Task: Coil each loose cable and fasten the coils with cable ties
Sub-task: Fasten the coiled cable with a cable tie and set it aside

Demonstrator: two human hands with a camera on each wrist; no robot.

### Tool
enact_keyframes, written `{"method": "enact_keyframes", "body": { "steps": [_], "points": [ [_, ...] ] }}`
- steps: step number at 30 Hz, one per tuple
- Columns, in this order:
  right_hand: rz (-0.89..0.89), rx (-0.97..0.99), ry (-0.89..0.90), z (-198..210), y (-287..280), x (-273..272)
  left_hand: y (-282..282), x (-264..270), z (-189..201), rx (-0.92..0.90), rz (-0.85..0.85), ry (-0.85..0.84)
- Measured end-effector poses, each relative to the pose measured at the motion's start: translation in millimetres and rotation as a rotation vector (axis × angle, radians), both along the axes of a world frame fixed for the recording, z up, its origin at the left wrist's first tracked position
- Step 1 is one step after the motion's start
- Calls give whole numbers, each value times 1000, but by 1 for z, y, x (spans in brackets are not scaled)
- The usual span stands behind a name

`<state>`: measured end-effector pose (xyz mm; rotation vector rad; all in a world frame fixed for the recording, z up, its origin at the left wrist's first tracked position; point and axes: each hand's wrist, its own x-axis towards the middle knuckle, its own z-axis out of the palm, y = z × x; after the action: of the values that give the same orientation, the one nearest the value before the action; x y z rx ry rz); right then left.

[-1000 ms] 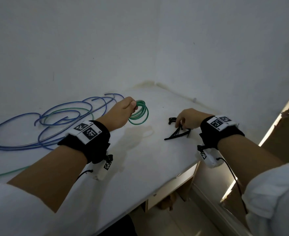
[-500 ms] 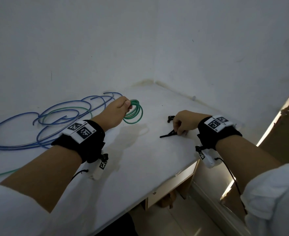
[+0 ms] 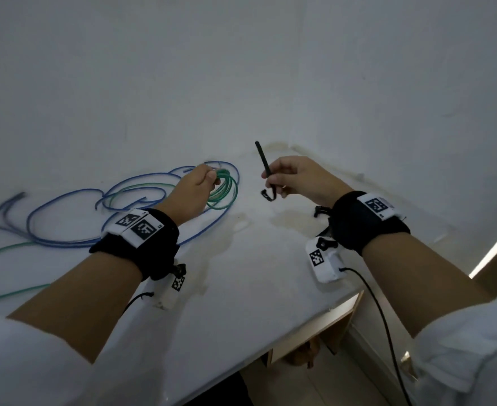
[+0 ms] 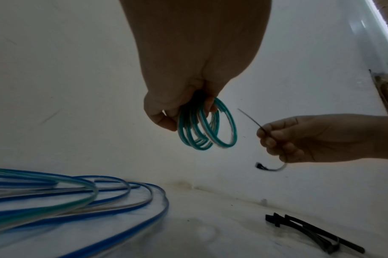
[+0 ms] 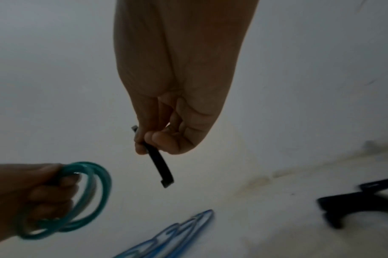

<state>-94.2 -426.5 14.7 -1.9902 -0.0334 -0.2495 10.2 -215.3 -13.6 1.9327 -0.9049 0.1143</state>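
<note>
My left hand (image 3: 196, 186) holds a small green cable coil (image 3: 226, 191) in the air, fingers curled round its loops; the left wrist view shows the coil (image 4: 207, 129) hanging from the hand (image 4: 188, 97). My right hand (image 3: 292, 178) pinches a black cable tie (image 3: 266, 171) to the right of the coil, pointed end up, head end curling below the fingers. In the right wrist view the tie (image 5: 161, 165) sticks out under the hand (image 5: 164, 139). The two hands are apart, a short gap between tie and coil.
Loose blue cable (image 3: 65, 218) and a long green cable (image 3: 13, 291) sprawl over the white table (image 3: 241, 288) at the left. Spare black cable ties (image 4: 310, 232) lie under my right wrist. Walls close the table's far sides; its front edge drops to the floor at the right.
My right hand has lifted one black tie off the table and brought it up toward the coil. The left hand has kept its hold on the green coil.
</note>
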Motion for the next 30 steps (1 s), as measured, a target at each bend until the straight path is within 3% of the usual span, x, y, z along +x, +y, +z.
{"method": "enact_keyframes", "body": {
  "steps": [5, 14, 30],
  "points": [
    [213, 145, -88, 8, 61, 33, 38, 19, 3, -25, 90, -61],
    [380, 172, -108, 7, 143, 91, 103, 46, 9, -83, 260, -69],
    [318, 298, -285, -10, 194, 149, 139, 75, 7, -95, 352, 24]
  ]
}}
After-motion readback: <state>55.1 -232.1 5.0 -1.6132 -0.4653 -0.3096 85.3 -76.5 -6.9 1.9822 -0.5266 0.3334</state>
